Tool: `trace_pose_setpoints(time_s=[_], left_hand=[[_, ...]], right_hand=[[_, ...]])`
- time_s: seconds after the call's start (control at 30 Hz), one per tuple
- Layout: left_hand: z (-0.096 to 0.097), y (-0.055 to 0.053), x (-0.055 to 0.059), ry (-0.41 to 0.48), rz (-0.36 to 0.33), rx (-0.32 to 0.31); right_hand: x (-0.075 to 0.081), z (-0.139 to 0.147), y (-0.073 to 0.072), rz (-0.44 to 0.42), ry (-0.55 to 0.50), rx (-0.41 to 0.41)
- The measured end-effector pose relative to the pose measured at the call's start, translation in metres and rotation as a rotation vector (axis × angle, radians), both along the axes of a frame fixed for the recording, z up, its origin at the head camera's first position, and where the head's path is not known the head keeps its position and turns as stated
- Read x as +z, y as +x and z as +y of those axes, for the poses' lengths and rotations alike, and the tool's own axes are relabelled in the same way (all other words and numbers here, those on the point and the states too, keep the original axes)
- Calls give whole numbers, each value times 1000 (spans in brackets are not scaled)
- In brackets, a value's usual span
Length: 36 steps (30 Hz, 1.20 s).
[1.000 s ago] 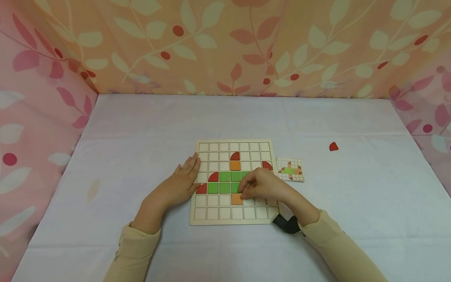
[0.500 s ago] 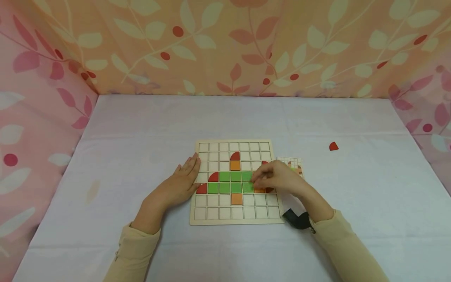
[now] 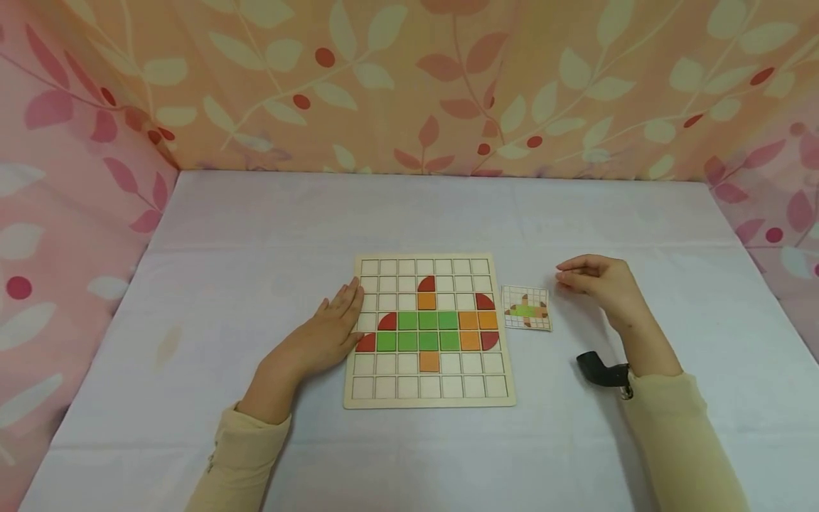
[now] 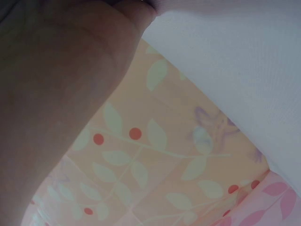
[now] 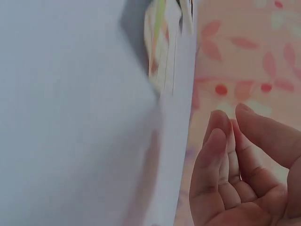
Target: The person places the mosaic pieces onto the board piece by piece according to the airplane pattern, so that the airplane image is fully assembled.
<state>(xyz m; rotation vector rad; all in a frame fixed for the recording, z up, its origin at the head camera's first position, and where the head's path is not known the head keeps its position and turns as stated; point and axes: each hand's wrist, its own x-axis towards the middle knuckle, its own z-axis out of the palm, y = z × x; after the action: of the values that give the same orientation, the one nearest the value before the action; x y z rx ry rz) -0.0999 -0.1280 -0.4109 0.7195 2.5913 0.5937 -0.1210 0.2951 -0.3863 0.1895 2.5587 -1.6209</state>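
Note:
My left hand (image 3: 326, 334) rests with straight fingers along the left edge of a wooden grid board (image 3: 384, 386). On the board lie several green square tiles (image 3: 408, 341), orange square tiles (image 3: 469, 321) and red quarter-circle tiles (image 3: 426, 284). To the right of the board and a small pattern card (image 3: 527, 308), my right hand (image 3: 601, 288) is over the table with bent fingers. In the right wrist view its thumb (image 5: 265, 132) stands apart from the fingers, with nothing seen between them. The loose red tile seen earlier is hidden where this hand is.
A white cloth covers the table (image 3: 288, 220). Floral curtains (image 3: 384, 85) stand behind it and at both sides. A black wrist-camera mount (image 3: 601, 370) sticks out from the right sleeve (image 3: 678, 427).
My right hand has left the board and moved right, past the card to where the loose red tile lay. The orange and red tiles at the board's right now show. The left hand stays put.

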Motion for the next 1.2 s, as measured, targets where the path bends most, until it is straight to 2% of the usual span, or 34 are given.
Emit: trace_pose_setpoints(time_s=[0.27, 0.4, 0.47, 0.8, 0.9, 1.07, 1.2], left_hand=[[-1, -1, -1, -5, -5, -6], [-1, -1, -2, -6, -2, -9], [-1, -1, -1, -5, 0, -10], [-1, -1, -3, -10, 5, -8], [0, -1, -3, -11, 2, -8], [0, -2, -3, -11, -4, -8], [-1, -1, -2, -11, -1, -9]], right_hand=[[-1, 47, -5, -1, -191, -158], [-2, 60, -7, -36, -283, -203], [-3, 65, -8, -59, -295, -224], [-6, 76, -15, -117, -157, -369], [-7, 78, -17, -143, -60, -354], [-10, 79, -19, -161, 170, -260], [-10, 79, -21, -155, 291, -210]])
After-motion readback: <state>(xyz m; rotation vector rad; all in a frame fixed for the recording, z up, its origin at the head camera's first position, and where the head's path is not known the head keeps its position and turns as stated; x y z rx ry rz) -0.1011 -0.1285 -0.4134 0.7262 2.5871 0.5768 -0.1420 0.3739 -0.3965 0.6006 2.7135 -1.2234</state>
